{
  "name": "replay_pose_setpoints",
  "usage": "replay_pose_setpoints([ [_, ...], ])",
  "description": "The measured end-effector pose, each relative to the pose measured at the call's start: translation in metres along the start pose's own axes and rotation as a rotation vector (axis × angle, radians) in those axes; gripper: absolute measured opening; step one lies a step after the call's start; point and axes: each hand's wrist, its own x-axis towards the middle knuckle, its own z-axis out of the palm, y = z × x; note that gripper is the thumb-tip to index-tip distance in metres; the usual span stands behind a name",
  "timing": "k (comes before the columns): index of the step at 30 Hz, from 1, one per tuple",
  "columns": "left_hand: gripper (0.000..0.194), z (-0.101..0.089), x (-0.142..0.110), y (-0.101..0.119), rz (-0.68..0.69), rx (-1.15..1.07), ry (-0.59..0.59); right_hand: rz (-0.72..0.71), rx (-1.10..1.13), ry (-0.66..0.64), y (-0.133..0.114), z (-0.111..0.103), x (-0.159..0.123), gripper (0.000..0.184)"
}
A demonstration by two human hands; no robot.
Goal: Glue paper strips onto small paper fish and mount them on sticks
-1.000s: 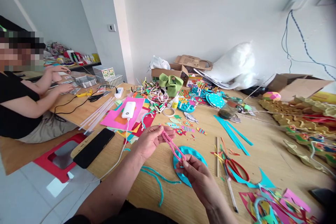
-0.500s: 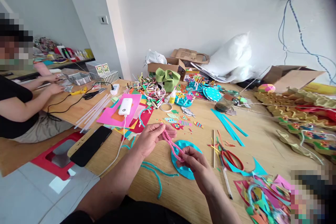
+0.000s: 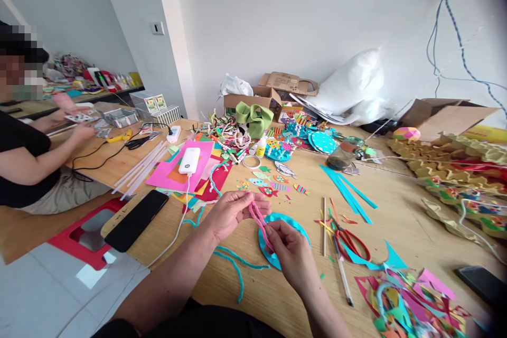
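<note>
Pink yarn, twisted in a few strands, stretches between my two hands. My left hand pinches its upper end between thumb and fingers. Lower down, my right hand grips the other end with thumb and fingertips. Below the right hand, partly covered by it, a round blue paper disc lies on the table. Lengths of blue yarn lie loose beneath my left forearm. Small patterned paper fish are spread beyond my hands.
Red-handled scissors, a pen and blue paper strips lie to the right. Colourful scraps pile at the near right. A black phone and a white power bank are on the left. A co-worker handles cards at far left.
Both hands have moved slightly down, and the right hand has shifted left along the pink yarn. The co-worker now holds up several cards.
</note>
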Motion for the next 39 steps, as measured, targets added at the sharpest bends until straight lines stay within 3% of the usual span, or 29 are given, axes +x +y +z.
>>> replay_pose_setpoints([
  [10, 0.032, 0.005, 0.004, -0.005, 0.023, 0.034, 0.047, -0.013, -0.082, 0.0, 0.007, -0.002, 0.003, 0.04],
  [17, 0.028, 0.015, -0.001, -0.019, 0.057, 0.135, 0.056, -0.079, -0.091, -0.014, -0.008, 0.002, 0.01, 0.038],
  [28, 0.026, 0.016, -0.004, -0.025, 0.006, -0.034, 0.075, -0.049, -0.139, 0.047, -0.019, 0.007, 0.011, 0.043],
  [34, 0.021, 0.017, -0.005, -0.022, 0.026, -0.105, 0.21, -0.138, -0.222, -0.035, -0.018, 0.006, 0.005, 0.032],
  [39, 0.016, 0.011, -0.002, -0.018, -0.011, -0.184, 0.229, -0.105, -0.214, -0.042, -0.012, 0.001, -0.003, 0.031],
])
